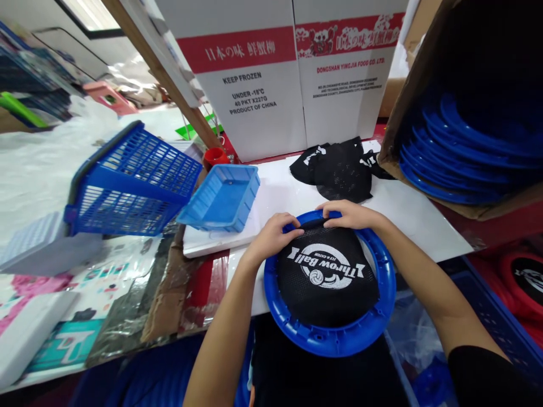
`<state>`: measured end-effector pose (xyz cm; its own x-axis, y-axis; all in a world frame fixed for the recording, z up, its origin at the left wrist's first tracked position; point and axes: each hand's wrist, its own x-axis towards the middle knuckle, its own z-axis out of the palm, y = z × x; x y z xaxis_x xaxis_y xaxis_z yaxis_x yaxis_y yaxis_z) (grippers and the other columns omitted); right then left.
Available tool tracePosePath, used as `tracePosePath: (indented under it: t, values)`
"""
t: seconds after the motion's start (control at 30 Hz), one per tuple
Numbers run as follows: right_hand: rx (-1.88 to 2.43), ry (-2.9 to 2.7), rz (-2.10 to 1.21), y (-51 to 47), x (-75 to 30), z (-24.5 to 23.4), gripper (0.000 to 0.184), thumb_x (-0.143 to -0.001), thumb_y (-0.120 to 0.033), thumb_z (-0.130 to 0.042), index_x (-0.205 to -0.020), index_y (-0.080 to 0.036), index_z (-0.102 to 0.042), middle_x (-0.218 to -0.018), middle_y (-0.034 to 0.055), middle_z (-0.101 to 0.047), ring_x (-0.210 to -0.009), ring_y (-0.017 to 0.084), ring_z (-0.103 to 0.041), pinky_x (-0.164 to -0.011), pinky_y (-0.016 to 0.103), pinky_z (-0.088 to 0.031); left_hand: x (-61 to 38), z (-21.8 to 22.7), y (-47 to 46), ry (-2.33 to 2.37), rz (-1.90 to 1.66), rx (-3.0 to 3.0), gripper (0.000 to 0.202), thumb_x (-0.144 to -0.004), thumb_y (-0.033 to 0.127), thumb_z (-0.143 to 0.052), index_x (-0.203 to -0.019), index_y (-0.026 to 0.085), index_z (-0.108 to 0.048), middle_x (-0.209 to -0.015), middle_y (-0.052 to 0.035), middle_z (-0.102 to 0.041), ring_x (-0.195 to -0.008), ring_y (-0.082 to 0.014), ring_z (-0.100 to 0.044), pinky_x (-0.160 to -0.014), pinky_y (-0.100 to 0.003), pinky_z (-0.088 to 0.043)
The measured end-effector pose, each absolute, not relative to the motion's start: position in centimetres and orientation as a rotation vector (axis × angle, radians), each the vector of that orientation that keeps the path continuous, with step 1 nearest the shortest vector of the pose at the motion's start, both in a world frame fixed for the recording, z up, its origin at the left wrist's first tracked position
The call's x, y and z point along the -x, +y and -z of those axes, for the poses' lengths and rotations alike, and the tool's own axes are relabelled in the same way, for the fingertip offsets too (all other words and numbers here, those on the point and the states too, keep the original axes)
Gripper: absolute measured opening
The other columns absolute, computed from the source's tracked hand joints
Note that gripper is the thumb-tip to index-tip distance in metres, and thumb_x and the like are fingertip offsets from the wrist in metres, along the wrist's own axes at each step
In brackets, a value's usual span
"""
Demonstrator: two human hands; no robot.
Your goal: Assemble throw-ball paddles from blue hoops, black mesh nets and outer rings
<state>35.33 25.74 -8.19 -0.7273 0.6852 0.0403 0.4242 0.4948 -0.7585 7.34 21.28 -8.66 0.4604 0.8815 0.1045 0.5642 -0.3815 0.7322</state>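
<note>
- The desk (479, 229) is red, with a white sheet (418, 220) on top.
- Tall white cardboard (263, 124) with red stripes stands at the back.
- A pile of black cloths (343, 175) lies on the sheet.
- On the left, a blue basket (131, 183) with lots of holes leans over next to a light blue tray (250, 198).
- A brown box (394, 147) on the right holds a stack of blue rings (445, 164); its top part is dark, so there may be more inside.
- The big blue ring (274, 291) is at the near edge of the desk, right in front of the person.
- It is round and shiny. A black net cloth (326, 308) inside it says "Throw Ball" in white.
- The left hand (280, 234) curls its fingers around the ring's far rim, and the right hand (350, 215) grips that rim too, near the cloth's edge.
</note>
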Motion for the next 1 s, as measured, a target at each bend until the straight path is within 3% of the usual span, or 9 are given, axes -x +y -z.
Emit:
tracePosePath:
  t: [0.13, 0.37, 1.0]
  values:
    - [0.994, -2.269, -1.213, 25.9, -35.4, 8.3, 0.027, -0.087, -0.048, -0.069, -0.090, -0.020, -0.067, -0.127, 0.0112, -0.075, -0.121, 0.030, -0.067, -0.110, 0.048, -0.046, -7.3, 8.8, 21.4, 1.252, -0.671, -1.844, 0.021, -0.084, 0.041, -0.070, -0.083, 0.020, -0.072, -0.084, -0.0033, -0.075, -0.082, -0.0212, -0.067, -0.083, -0.037, -0.055]
    - [1.002, -2.224, -1.320, 26.5, -35.4, 8.4, 0.032, -0.088, -0.051, -0.066, -0.085, -0.020, -0.070, -0.131, 0.0107, -0.074, -0.123, 0.030, -0.066, -0.112, 0.049, -0.044, -7.0, 8.7, 21.7, 1.249, -0.622, -1.782, 0.031, -0.085, 0.048, -0.063, -0.084, 0.019, -0.073, -0.085, -0.0052, -0.077, -0.082, -0.0223, -0.068, -0.078, -0.035, -0.054]
    - [1.040, -2.333, -1.053, 26.6, -35.2, 9.3, 0.018, -0.092, -0.033, -0.061, -0.088, -0.022, -0.074, -0.129, 0.0065, -0.077, -0.119, 0.025, -0.069, -0.109, 0.043, -0.047, -7.9, 9.0, 21.3, 1.418, -0.653, -2.030, 0.018, -0.092, 0.030, -0.060, -0.087, 0.022, -0.075, -0.092, -0.0052, -0.079, -0.087, -0.0245, -0.070, -0.087, -0.038, -0.055]
